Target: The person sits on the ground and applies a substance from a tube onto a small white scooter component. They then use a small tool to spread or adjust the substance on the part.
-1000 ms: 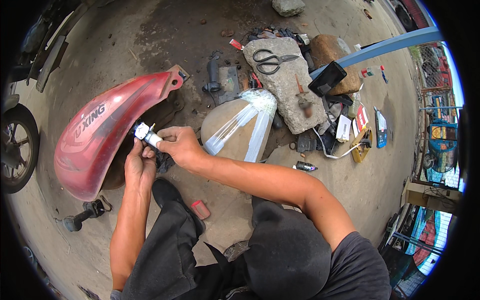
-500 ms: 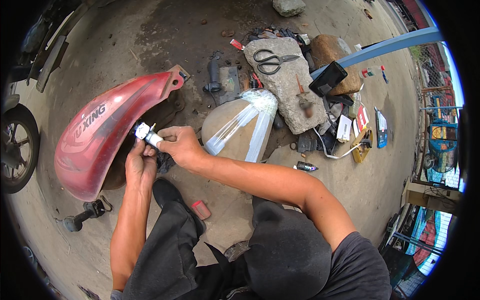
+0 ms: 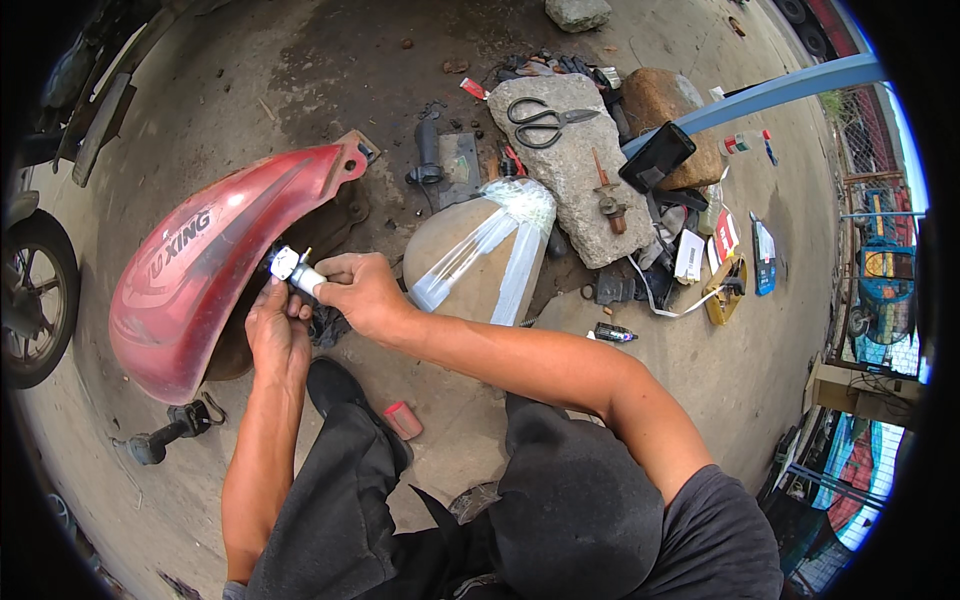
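Observation:
A red motorcycle fuel tank point(image 3: 190, 280) lies tipped on the ground to the left, its underside facing me. Against that underside sits a small silver-white fuel valve point(image 3: 286, 264) with a pale cylindrical cup and a brass-coloured nipple. The fingers of my right hand point(image 3: 362, 292) pinch the cup end from the right. My left hand point(image 3: 276, 335) grips the valve from below, thumb up against its body. Fingers and tank partly hide where the valve meets the tank. A rusty old valve-like part point(image 3: 612, 210) rests on the flat stone point(image 3: 570, 170).
Black-handled scissors point(image 3: 540, 122) lie on the stone, and a phone point(image 3: 657, 157) leans beside a blue bar point(image 3: 770, 98). A tape-wrapped rounded object point(image 3: 470, 255) stands ahead. A red cylinder point(image 3: 402, 420) lies by my shoe, a small black bottle point(image 3: 614, 332) to the right. A motorcycle wheel point(image 3: 45, 290) stands far left.

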A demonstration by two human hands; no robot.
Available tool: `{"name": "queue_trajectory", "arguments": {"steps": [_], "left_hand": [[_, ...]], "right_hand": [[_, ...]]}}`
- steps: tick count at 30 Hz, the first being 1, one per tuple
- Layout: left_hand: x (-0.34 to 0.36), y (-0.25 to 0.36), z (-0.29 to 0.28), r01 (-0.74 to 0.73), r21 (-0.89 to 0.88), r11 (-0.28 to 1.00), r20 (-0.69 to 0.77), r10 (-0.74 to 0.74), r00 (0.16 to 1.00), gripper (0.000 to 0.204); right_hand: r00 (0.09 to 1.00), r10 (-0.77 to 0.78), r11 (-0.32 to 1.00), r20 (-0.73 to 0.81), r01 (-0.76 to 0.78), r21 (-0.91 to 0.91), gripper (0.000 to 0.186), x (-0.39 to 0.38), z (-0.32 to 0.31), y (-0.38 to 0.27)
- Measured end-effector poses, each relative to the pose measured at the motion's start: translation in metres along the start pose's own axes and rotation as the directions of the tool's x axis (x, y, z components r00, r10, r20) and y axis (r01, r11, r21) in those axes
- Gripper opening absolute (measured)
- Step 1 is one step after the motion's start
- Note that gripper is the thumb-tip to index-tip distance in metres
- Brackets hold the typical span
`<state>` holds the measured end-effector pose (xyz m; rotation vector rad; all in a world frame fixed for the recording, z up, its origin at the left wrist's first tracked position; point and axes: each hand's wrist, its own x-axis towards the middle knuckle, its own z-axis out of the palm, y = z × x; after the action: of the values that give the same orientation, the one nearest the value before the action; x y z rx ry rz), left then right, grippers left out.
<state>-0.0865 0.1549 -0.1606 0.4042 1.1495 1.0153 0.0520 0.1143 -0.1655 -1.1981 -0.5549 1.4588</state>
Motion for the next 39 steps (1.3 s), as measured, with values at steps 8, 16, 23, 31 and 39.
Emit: {"name": "queue_trajectory", "arguments": {"steps": [8, 16, 23, 31, 39], "left_hand": [[-0.002, 0.006, 0.002, 0.035, -0.004, 0.999, -0.013, -0.035, 0.999, 0.013], [0.0, 0.01, 0.005, 0.108, -0.063, 0.992, 0.014, -0.107, 0.994, 0.014], [-0.001, 0.011, 0.006, 0.112, -0.081, 0.99, 0.04, -0.11, 0.993, 0.014], [-0.001, 0.012, 0.006, 0.121, -0.081, 0.989, 0.032, -0.118, 0.992, 0.014], [-0.003, 0.012, 0.007, 0.087, -0.079, 0.993, 0.034, -0.084, 0.996, 0.017]], "right_hand": [[0.999, 0.007, 0.999, 0.035, -0.005, -0.05, 0.032, 0.003, -0.003, 0.001], [0.996, 0.063, 0.998, 0.055, -0.061, -0.035, 0.036, 0.009, -0.007, 0.003], [0.994, 0.086, 0.993, 0.075, -0.091, 0.076, 0.023, 0.008, -0.006, -0.006], [0.99, 0.107, 0.992, 0.097, -0.113, 0.053, 0.019, 0.008, -0.006, -0.008], [0.983, 0.132, 0.991, 0.125, -0.134, 0.013, 0.029, 0.008, -0.008, -0.01]]}}
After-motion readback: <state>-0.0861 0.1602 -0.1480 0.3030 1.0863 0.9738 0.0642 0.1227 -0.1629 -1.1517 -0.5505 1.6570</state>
